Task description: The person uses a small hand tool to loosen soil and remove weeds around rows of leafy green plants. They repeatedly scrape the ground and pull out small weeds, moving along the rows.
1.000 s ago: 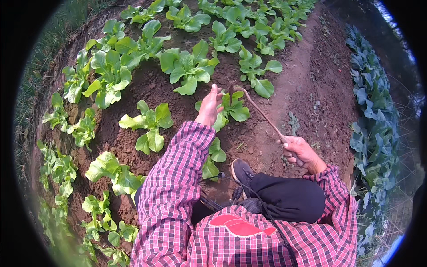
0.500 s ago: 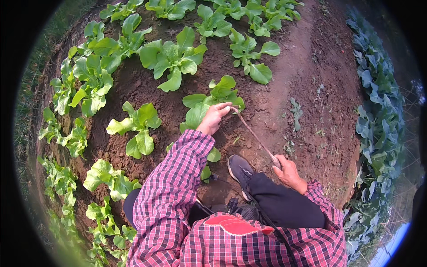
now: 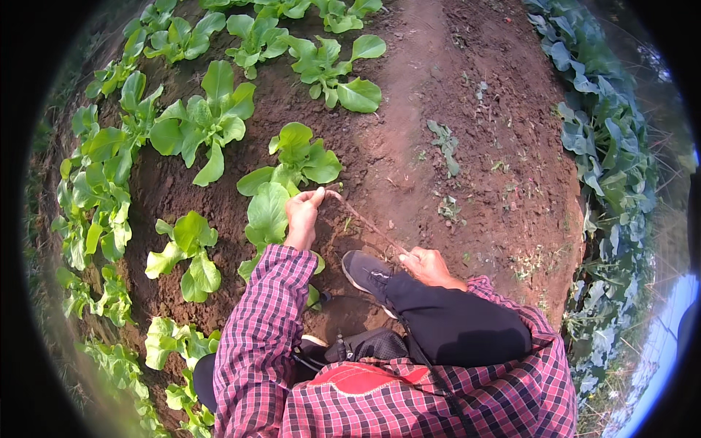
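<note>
A thin brown stick (image 3: 369,223) slants between my two hands above the soil, its far left end curved. My left hand (image 3: 301,219) pinches that curved end between thumb and fingertips, just beside the leaves of a green lettuce plant (image 3: 268,213). At the stick's near right end, my right hand (image 3: 431,267) is closed around it, above my dark trouser leg. Whatever part of the stick lies inside the right fist is hidden.
Rows of lettuce plants (image 3: 206,120) fill the bed on the left and far side. My dark shoe (image 3: 367,273) stands on the brown soil (image 3: 504,212) between my hands and body. Small weeds (image 3: 445,148) grow to the right; bluish-green leafy plants (image 3: 602,131) line the right edge.
The view has shifted right, so the plants appear farther left. Both hands keep their hold on the stick, and the right hand has come nearer to the left.
</note>
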Demonstrator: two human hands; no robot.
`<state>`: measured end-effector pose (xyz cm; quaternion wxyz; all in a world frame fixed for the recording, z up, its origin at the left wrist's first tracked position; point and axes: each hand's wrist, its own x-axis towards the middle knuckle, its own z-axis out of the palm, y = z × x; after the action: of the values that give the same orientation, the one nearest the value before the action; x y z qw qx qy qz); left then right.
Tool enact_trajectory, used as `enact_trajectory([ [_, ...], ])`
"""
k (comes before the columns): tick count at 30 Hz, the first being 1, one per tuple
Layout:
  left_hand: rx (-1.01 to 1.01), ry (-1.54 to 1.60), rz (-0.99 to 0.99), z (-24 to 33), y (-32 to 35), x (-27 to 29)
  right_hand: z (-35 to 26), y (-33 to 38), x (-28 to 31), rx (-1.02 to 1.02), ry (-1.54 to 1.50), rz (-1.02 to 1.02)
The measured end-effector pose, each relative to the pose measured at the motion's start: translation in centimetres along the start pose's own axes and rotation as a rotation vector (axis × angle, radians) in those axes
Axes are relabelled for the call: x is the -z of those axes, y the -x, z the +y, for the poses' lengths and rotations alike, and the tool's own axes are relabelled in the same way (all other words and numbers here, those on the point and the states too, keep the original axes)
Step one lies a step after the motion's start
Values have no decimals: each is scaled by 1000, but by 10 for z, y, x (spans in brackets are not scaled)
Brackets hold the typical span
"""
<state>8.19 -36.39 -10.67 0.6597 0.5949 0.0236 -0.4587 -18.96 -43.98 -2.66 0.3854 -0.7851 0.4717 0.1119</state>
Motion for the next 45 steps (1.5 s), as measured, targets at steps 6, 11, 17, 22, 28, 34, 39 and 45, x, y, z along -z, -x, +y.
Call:
enact_trajectory([
  [6,-67,-305,189,-4,-5,-2,1,5,-3,-36,32,60],
  [11,-139,-550,205,-1,-4,-5,9,7,-6,-44,57,99],
  [17,-56,-943,155,-10,-2,-1,26,5,-3,-14,4,81],
  [22,-66,-507,50,-36,-17,20,37,2,9,-213,-736,-232],
  [28,273,88,-280,-23,-3,-8,41,2,23,-419,-1147,-431],
  [34,390,-43,-345,1,9,-24,44,1,21,-379,-1007,-510],
  [39,406,-51,-305,5,11,-26,41,3,17,-315,-809,-442],
  [45,450,10,-342,4,5,-16,32,7,18,-277,-761,-450],
])
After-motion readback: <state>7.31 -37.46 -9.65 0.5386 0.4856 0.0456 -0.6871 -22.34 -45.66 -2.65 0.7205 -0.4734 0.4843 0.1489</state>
